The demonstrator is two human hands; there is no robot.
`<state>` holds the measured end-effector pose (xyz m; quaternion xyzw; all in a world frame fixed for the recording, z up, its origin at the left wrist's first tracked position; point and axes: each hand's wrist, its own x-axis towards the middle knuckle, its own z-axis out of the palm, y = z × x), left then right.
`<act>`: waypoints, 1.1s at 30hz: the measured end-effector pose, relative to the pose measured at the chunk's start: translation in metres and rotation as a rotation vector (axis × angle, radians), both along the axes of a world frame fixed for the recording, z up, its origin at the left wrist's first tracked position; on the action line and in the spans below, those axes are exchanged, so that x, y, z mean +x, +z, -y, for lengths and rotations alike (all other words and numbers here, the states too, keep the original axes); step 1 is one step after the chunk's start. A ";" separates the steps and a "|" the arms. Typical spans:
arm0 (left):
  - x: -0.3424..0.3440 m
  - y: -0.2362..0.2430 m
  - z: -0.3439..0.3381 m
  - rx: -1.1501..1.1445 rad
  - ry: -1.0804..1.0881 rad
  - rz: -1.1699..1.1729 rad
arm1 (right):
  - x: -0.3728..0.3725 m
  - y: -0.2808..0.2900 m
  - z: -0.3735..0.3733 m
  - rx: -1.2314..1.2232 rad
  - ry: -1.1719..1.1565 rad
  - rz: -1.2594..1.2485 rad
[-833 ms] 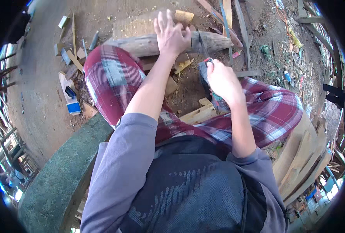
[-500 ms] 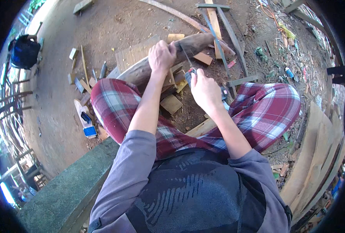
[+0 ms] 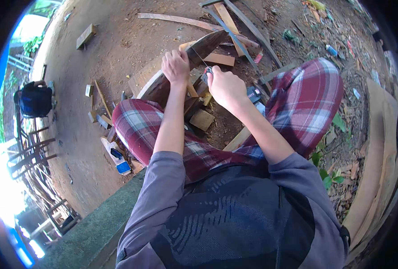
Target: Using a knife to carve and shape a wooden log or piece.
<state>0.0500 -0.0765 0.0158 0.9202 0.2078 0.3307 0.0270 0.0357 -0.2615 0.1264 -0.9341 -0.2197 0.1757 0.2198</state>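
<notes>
A curved, dark-sided piece of timber [image 3: 210, 44] slants up across the space in front of my knees. My left hand [image 3: 175, 67] is closed over its upper edge near the middle. My right hand [image 3: 228, 87] grips the dark handle, with a bit of red, of a small handsaw [image 3: 200, 57]. The saw's thin blade, seen nearly edge-on, meets the timber just right of my left hand. Wood offcuts lie under the timber, among them a square block [image 3: 202, 120] between my legs.
A wooden frame saw [image 3: 252, 33] and a flat board [image 3: 220, 59] lie beyond. On the left are small offcuts [image 3: 102, 121], a blue-faced device [image 3: 123, 168] and a green-grey slab [image 3: 96, 206]. Curved planks [image 3: 373, 148] stand at right. A dark shape [image 3: 33, 101], unclear, is far left.
My right hand has moved closer to the timber, and less of the saw blade shows between them. My left hand keeps its hold. The whole view has shifted and tilted slightly.
</notes>
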 end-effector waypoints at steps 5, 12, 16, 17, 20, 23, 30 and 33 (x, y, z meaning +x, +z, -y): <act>0.008 0.016 -0.007 -0.041 0.028 -0.259 | 0.001 -0.001 0.003 0.008 0.017 -0.095; 0.005 0.014 -0.012 -0.008 -0.044 -0.234 | 0.006 -0.008 -0.024 -0.017 -0.079 -0.156; 0.007 0.009 -0.001 -0.007 -0.093 -0.114 | 0.027 -0.012 -0.044 -0.042 -0.101 -0.168; 0.012 0.009 -0.002 -0.030 -0.074 -0.136 | 0.030 -0.014 -0.047 -0.052 -0.111 -0.164; 0.009 0.007 -0.007 -0.083 -0.003 -0.181 | 0.026 -0.012 -0.040 -0.057 -0.053 -0.179; 0.005 0.003 -0.007 -0.032 -0.090 -0.102 | 0.018 -0.009 -0.038 -0.103 -0.017 -0.185; 0.010 0.000 -0.016 -0.083 -0.067 -0.006 | 0.020 -0.017 -0.047 -0.097 -0.018 -0.055; 0.009 -0.001 -0.031 -0.149 0.012 -0.164 | 0.017 -0.052 -0.057 -0.022 -0.035 0.009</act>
